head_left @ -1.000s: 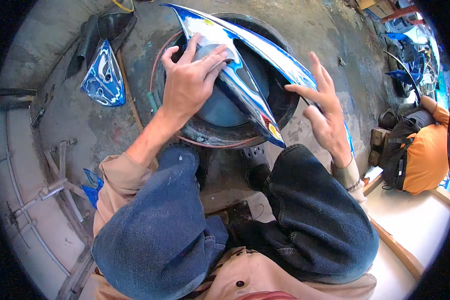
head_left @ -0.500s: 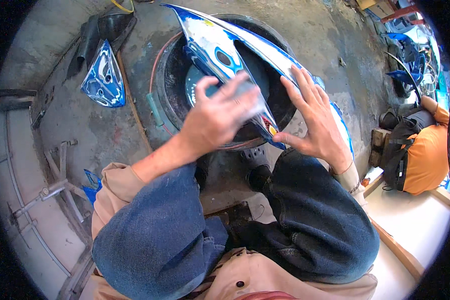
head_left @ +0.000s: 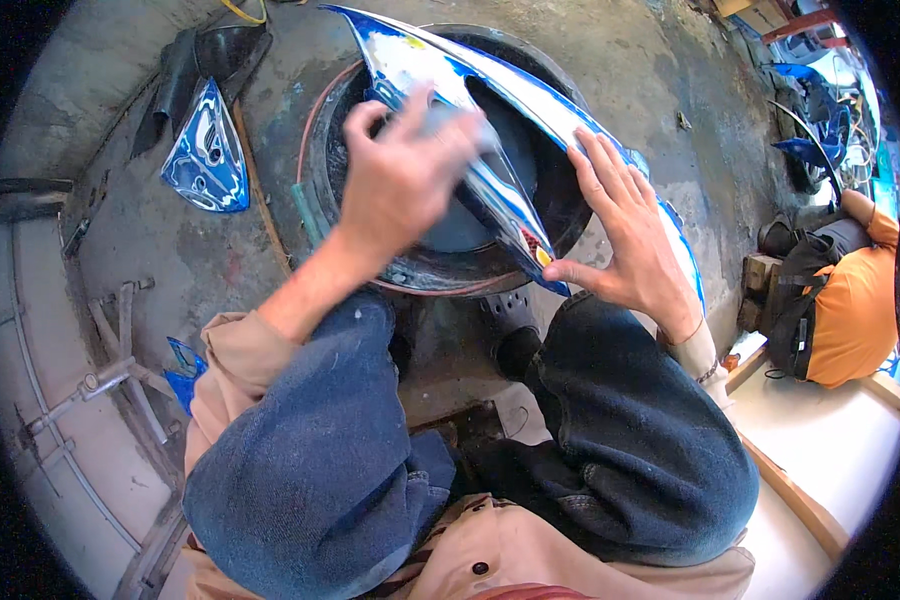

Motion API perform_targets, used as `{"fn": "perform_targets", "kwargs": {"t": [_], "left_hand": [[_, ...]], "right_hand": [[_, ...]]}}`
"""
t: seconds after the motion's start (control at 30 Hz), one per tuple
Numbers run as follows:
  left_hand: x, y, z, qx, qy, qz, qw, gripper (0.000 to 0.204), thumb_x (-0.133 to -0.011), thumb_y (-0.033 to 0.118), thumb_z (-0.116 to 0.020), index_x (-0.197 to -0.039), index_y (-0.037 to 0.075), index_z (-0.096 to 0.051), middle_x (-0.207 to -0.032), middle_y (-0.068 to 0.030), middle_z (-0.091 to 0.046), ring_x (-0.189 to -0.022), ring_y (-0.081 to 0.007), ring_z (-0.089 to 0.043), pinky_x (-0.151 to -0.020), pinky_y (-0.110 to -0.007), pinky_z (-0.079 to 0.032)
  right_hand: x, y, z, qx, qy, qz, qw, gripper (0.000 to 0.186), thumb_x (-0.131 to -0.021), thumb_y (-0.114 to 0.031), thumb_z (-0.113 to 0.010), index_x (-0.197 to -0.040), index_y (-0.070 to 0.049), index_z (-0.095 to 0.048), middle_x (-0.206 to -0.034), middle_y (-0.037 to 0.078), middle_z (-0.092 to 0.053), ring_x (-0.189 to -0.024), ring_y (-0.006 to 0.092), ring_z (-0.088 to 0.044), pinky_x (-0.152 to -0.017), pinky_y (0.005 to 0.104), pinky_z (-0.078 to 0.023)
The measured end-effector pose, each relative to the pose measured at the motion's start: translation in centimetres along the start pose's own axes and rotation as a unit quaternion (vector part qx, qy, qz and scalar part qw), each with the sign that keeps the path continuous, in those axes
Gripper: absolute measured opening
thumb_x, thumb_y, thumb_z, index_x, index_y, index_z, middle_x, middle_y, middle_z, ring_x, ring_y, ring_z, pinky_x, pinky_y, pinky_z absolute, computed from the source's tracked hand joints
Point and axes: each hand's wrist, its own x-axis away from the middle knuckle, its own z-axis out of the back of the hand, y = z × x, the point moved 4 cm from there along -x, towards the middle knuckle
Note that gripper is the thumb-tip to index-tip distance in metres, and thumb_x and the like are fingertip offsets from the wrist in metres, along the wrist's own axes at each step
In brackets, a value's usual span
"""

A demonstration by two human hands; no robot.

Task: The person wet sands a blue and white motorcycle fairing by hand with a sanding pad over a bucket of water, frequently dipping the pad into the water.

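Note:
A long, forked blue-and-white motorcycle fairing panel lies across a round black tub with greyish water in it. My left hand is over the panel's middle, fingers bent and pressed down. A flat greyish thing shows under its blurred fingertips; I cannot make out what it is. My right hand steadies the panel, its thumb on the lower prong's end near a red and yellow patch and its fingers across the upper prong.
On the floor at left lies another blue-and-white panel, beside a wooden stick and a black curved part. A pipe frame stands lower left. At right, a person in orange sits near more blue parts.
My left hand has slid up and to the left along the panel, the greyish thing moving with it. My right hand and the panel have hardly moved.

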Motion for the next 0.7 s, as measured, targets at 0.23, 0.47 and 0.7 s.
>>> {"fn": "perform_targets", "kwargs": {"t": [0.23, 0.47, 0.7], "left_hand": [[3.3, 7.3, 0.2, 0.140, -0.055, -0.105, 0.983, 0.033, -0.104, 0.018, -0.067, -0.133, 0.026, -0.080, -0.147, 0.0032, -0.076, -0.155, -0.0267, -0.058, -0.113, -0.058, -0.033], [0.9, 2.2, -0.3, 0.055, 0.008, -0.008, 0.998, 0.030, -0.102, 0.017, -0.069, -0.128, 0.021, -0.082, -0.145, -0.0015, -0.077, -0.149, -0.0338, -0.060, -0.111, -0.058, -0.032], [2.6, 5.8, -0.7, 0.136, -0.040, -0.092, 0.986, 0.035, -0.101, 0.024, -0.071, -0.135, 0.029, -0.079, -0.150, 0.0081, -0.075, -0.158, -0.0282, -0.054, -0.115, -0.058, -0.027]], "right_hand": [[-0.3, 0.0, 0.3, 0.011, -0.024, 0.010, 1.000, 0.137, -0.070, -0.070, -0.091, -0.173, -0.001, -0.034, -0.182, 0.024, -0.028, -0.170, 0.0444, -0.024, -0.135, 0.0610, -0.023], [0.2, 0.3, 0.6, -0.007, -0.062, 0.010, 0.998, 0.161, -0.050, -0.067, -0.098, -0.178, -0.004, -0.023, -0.186, 0.023, -0.019, -0.172, 0.0439, -0.016, -0.137, 0.0586, -0.021], [0.1, 0.4, 0.4, -0.018, -0.061, 0.009, 0.998, 0.163, -0.047, -0.062, -0.101, -0.178, -0.006, -0.022, -0.186, 0.022, -0.018, -0.172, 0.0438, -0.016, -0.137, 0.0597, -0.021]]}}
